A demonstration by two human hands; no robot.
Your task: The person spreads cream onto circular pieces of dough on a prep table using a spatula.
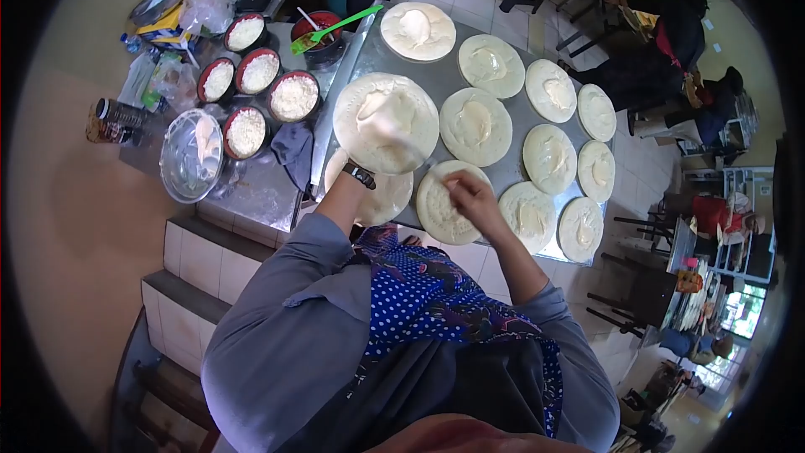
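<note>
A large pale dough round [385, 123] is held up by my left hand, which is hidden under it past the wristwatch [359, 174]. A whitish spread lies in its middle. My right hand [471, 200] has its fingers closed on a thin utensil [409, 149], blurred by motion, that reaches towards this round. Below that hand a plain dough round [449, 216] lies on the metal table [524, 75]. Another round [386, 200] is partly covered by the raised one. Several more rounds, such as one [476, 127] to the right, bear a pale smear.
At the left, red-rimmed bowls [294, 96] of white crumbly filling stand near a clear plastic bowl [191, 155] and a dark cloth [293, 151]. A green spatula [340, 28] rests across a red bowl. Other people [662, 42] stand at the right; tiled steps [189, 264] descend at lower left.
</note>
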